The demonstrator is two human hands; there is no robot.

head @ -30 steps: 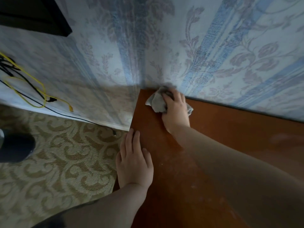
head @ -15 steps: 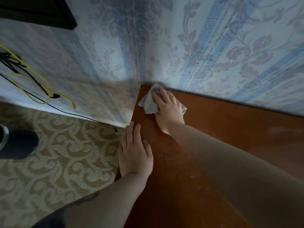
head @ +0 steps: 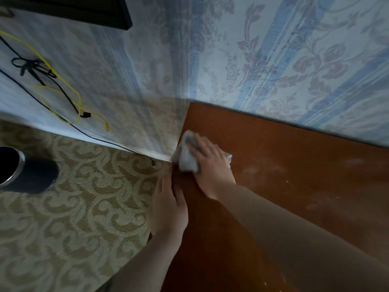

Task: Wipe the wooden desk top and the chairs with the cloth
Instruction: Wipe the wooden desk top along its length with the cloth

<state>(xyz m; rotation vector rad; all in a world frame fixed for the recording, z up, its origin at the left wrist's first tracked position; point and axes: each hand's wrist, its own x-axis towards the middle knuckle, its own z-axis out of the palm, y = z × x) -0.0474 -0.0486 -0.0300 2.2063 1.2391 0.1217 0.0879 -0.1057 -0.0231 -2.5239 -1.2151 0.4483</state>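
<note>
The reddish-brown wooden desk top (head: 294, 165) fills the right half of the view, with pale dusty smears on it. My right hand (head: 210, 165) presses a crumpled grey cloth (head: 186, 158) flat against the desk's left edge, fingers stretched over it. My left hand (head: 168, 209) rests flat on the same left edge, just nearer to me, fingers straight. No chair is in view.
Blue floral wallpaper (head: 273, 60) backs the desk. A patterned beige carpet (head: 73, 218) lies left of it, with a dark metal cup (head: 27, 171) on its side. Yellow and black cables (head: 63, 98) hang on the wall. A dark frame (head: 84, 9) sits at the top left.
My right hand has dragged the cloth from the desk's back left corner towards me along the left edge. My left hand stays on the edge.
</note>
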